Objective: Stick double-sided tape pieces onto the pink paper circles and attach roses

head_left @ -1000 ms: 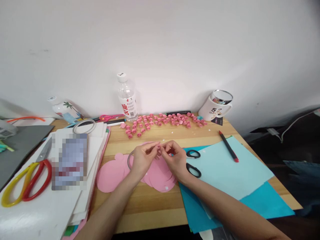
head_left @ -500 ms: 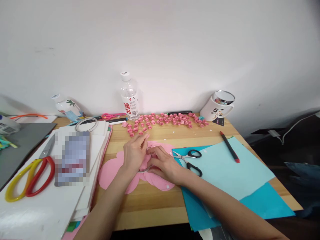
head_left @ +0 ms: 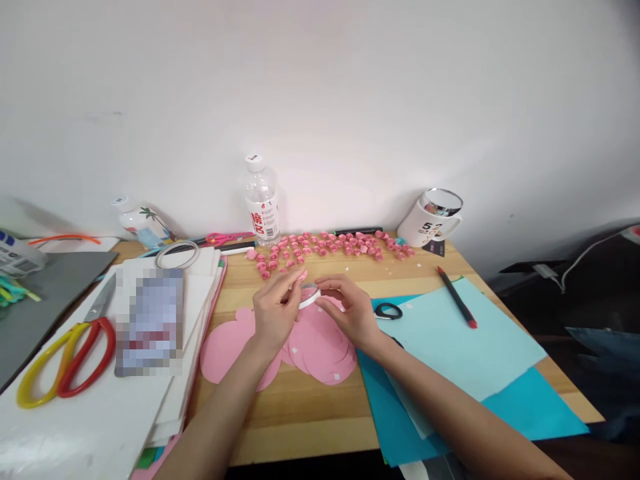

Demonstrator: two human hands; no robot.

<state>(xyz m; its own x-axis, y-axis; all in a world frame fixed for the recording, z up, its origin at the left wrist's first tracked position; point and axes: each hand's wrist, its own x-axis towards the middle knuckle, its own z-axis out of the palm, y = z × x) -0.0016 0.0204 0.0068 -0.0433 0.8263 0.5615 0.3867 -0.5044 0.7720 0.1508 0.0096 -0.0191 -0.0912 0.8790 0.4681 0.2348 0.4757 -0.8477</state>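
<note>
My left hand [head_left: 273, 312] and my right hand [head_left: 349, 313] meet above the desk, both pinching a small white roll of tape [head_left: 309, 294] between their fingertips. Under them lie pink paper cut-outs [head_left: 310, 347] with round lobes on the wooden desk [head_left: 320, 413]. Beyond my hands, several small pink rolled paper roses [head_left: 330, 245] are strewn in a band. Black-handled scissors [head_left: 388, 311] rest just right of my right hand, partly hidden by it.
Light and darker blue paper sheets [head_left: 465, 347] with a red pen [head_left: 457, 296] lie at right. A white mug [head_left: 431, 219] and water bottle [head_left: 262, 199] stand by the wall. White sheets [head_left: 100, 373], a larger tape ring [head_left: 177, 254] and red-yellow scissors [head_left: 65, 363] lie at left.
My hands dropped to the pink paper, picked up the tape roll there, and now hold it raised between both hands. The view shifted slightly.
</note>
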